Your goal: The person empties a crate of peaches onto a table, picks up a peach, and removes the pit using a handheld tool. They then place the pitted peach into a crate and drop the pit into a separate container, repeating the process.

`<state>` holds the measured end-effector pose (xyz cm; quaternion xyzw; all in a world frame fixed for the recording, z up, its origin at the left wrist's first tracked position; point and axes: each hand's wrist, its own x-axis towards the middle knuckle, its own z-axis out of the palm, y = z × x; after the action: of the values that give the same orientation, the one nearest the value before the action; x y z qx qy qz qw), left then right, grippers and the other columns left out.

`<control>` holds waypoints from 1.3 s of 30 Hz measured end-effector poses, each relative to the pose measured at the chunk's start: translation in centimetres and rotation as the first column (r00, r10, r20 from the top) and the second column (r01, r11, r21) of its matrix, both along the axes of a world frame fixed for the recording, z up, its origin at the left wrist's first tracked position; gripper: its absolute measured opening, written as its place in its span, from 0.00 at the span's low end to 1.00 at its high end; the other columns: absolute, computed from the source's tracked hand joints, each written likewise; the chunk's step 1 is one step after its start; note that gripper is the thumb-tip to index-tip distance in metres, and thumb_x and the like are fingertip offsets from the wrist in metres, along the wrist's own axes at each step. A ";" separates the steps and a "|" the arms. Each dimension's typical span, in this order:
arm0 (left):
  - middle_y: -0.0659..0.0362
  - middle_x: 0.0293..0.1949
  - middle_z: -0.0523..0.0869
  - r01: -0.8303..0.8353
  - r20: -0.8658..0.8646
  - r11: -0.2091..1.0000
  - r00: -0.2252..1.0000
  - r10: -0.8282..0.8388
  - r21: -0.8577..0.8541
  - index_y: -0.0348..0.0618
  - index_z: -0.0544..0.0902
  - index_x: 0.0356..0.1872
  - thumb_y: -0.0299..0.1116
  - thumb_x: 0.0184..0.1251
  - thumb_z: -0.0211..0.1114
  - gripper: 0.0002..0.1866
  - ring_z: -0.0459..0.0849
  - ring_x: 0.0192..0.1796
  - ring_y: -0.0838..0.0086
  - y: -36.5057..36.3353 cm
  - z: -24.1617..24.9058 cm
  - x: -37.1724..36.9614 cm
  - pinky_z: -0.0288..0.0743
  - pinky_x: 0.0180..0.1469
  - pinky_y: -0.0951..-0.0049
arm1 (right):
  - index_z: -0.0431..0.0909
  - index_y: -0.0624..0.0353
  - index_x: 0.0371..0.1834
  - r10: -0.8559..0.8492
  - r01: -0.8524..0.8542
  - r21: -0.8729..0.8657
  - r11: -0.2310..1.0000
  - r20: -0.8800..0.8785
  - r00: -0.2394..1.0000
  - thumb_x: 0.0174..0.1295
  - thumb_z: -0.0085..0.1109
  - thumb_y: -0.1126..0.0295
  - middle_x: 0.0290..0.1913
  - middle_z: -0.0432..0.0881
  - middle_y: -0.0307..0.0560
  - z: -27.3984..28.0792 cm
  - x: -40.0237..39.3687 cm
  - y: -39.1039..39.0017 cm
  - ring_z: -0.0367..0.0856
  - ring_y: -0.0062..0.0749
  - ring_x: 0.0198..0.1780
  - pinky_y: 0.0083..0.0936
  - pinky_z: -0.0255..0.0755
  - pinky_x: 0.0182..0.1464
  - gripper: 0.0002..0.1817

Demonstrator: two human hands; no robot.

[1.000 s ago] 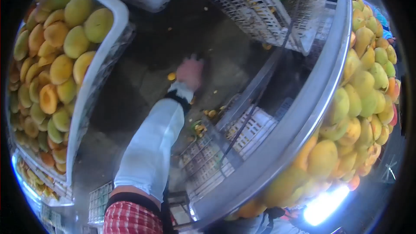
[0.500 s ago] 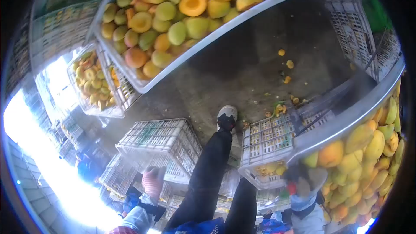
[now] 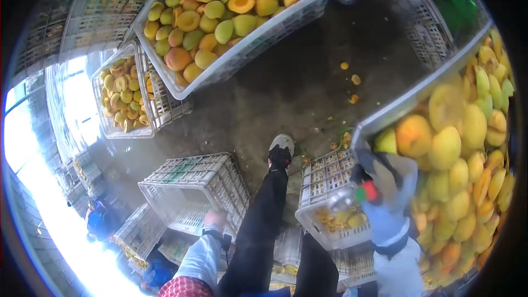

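My left hand (image 3: 215,220) is closed at the near rim of a white plastic crate (image 3: 234,187) lying on its side; the fingertips are hidden. On my right, my gloved right hand (image 3: 388,176) is bent beside the wall of a large white crate (image 3: 379,114) full of yellow-orange apricots (image 3: 457,203), several of them halved. At its fingers shows a small tool with a red and green grip (image 3: 369,191) and a blurred shiny end. Just beyond that tool stands another white crate (image 3: 324,179) with some fruit in it.
A big crate (image 3: 242,58) of halved and whole apricots stands ahead. Beside it is a smaller crate (image 3: 132,126) of fruit halves. Loose fruit pieces (image 3: 353,99) lie on the dark floor (image 3: 264,104). Crates are stacked at upper left, and another crate (image 3: 423,27) stands at upper right.
My left hand has come right and slightly up to the lying crate's rim. My right hand has risen in view, and the large apricot crate beside it shows more fully. The view has shifted.
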<state>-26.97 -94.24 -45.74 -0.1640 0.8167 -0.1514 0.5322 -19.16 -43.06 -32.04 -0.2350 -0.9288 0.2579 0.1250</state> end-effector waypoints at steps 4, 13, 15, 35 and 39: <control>0.51 0.26 0.84 0.063 -0.195 0.950 0.981 -0.003 0.305 0.35 0.84 0.34 0.41 0.53 0.64 0.16 0.84 0.31 0.64 1.6 -0.4 -4.4 0.76 0.34 0.67 | 0.79 0.44 0.45 0.011 -0.004 0.079 0.997 -0.082 0.997 0.37 0.71 0.70 0.42 0.75 0.41 -0.1 0.3 0.2 0.75 0.40 0.41 0.35 0.69 0.40 0.25; 0.54 0.31 0.85 -0.003 -0.196 0.747 0.964 0.179 0.665 0.30 0.83 0.34 0.47 0.55 0.67 0.23 0.81 0.32 0.72 23.9 1.0 -13.0 0.74 0.36 0.69 | 0.75 0.42 0.49 0.010 -0.002 0.073 0.997 -0.107 0.994 0.38 0.70 0.66 0.44 0.74 0.40 0.1 1.2 0.2 0.74 0.38 0.45 0.36 0.69 0.44 0.29; 0.55 0.30 0.84 0.038 -0.124 0.663 0.989 0.084 0.748 0.32 0.83 0.35 0.47 0.55 0.68 0.22 0.81 0.33 0.72 29.4 -0.2 -11.4 0.74 0.37 0.69 | 0.75 0.42 0.49 -0.004 0.014 0.088 0.996 -0.119 0.993 0.39 0.69 0.64 0.44 0.74 0.40 -0.2 1.3 0.1 0.73 0.38 0.46 0.36 0.68 0.45 0.28; 0.56 0.45 0.80 -0.077 -0.214 0.449 0.799 0.562 0.890 0.39 0.76 0.54 0.42 0.67 0.59 0.21 0.76 0.52 0.68 29.9 9.7 5.3 0.69 0.55 0.69 | 0.76 0.48 0.50 -0.400 0.311 -0.552 0.774 -0.044 0.916 0.43 0.69 0.59 0.50 0.72 0.44 4.5 14.0 -13.4 0.72 0.39 0.53 0.33 0.69 0.51 0.27; 0.56 0.44 0.81 -0.299 -0.018 0.312 0.695 0.718 0.902 0.40 0.78 0.49 0.43 0.66 0.60 0.18 0.78 0.47 0.69 27.4 11.3 12.3 0.71 0.51 0.67 | 0.78 0.53 0.47 -0.454 0.710 -0.658 0.250 0.568 0.686 0.51 0.67 0.56 0.44 0.79 0.56 -1.5 25.9 -28.6 0.79 0.53 0.42 0.42 0.74 0.44 0.22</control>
<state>-14.69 -66.88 -34.42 -0.1669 0.7726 0.4888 0.3693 6.70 -71.68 -33.58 -0.6247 -0.5277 0.5740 -0.0426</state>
